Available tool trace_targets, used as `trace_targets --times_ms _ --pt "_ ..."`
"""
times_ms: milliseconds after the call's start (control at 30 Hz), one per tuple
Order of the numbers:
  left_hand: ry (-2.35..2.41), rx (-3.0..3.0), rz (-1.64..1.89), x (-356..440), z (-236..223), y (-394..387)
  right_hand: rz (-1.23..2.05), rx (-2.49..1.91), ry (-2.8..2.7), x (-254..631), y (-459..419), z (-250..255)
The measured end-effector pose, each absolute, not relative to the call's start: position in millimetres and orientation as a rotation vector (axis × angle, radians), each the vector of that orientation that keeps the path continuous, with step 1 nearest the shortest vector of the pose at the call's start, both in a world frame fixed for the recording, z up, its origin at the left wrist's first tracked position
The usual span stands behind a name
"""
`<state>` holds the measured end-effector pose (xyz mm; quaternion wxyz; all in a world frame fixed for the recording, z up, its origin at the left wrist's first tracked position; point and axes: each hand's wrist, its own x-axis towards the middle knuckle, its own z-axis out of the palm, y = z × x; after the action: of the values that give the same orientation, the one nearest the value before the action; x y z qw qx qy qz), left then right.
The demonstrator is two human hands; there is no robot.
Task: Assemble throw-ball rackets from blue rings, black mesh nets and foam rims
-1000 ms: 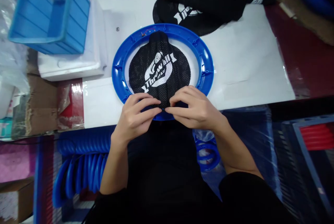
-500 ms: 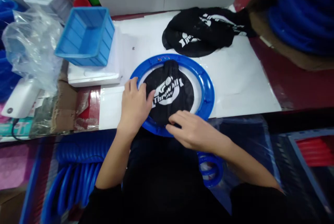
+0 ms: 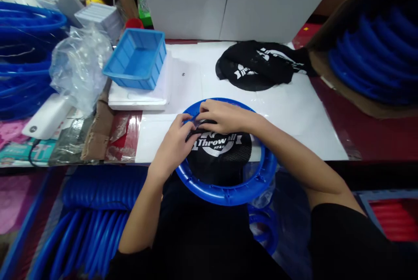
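A blue plastic ring [image 3: 225, 196] lies at the front edge of the table, its near side jutting past the edge. Inside it is a round black mesh cloth [image 3: 235, 153] with white "Throw" lettering. My left hand [image 3: 176, 143] is at the ring's left side, fingers bent and closed on the cloth's upper left edge. Reaching across the ring, my right hand [image 3: 224, 116] pinches the same edge close to the left fingertips. The exact fingertip contact is partly hidden behind the fingers.
More black printed cloths [image 3: 254, 64] lie at the back of the white table sheet [image 3: 303, 123]. A blue bin [image 3: 135, 60] stands on a white block at the left. Blue rings [image 3: 375, 62] fill a box at the right. A white carton [image 3: 192, 5] stands behind.
My right hand has moved from the ring's near side to its far left part, beside the left hand. The ring has shifted toward me, and the camera view has shifted too.
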<state>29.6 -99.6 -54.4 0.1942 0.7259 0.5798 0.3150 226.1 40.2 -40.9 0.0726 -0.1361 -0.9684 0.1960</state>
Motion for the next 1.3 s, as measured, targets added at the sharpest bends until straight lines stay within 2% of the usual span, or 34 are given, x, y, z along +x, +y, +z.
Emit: trace_targets --times_ms 133,333,433,567,900,1300 --pt "1.801 1.819 0.998 29.1 -50.4 -104.5 0.876 -0.322 -2.748 221.7 39.8 -46.7" --pt "1.838 1.653 1.039 29.6 -52.5 -99.5 1.173 -0.583 -2.613 227.6 30.6 -41.2" --pt "1.819 1.584 1.075 29.2 -53.3 -96.7 1.150 -0.698 -2.521 221.0 35.5 -33.3" --pt "1.830 1.563 1.088 28.0 -54.5 -93.8 1.119 -0.687 -2.665 205.5 43.5 -27.9" --pt "1.988 1.592 1.026 33.3 -54.8 -87.2 0.881 -0.890 -2.650 189.6 31.4 -45.0" --pt "2.043 1.529 1.004 34.4 -55.3 -81.3 0.825 -0.960 -2.613 187.2 30.6 -47.1"
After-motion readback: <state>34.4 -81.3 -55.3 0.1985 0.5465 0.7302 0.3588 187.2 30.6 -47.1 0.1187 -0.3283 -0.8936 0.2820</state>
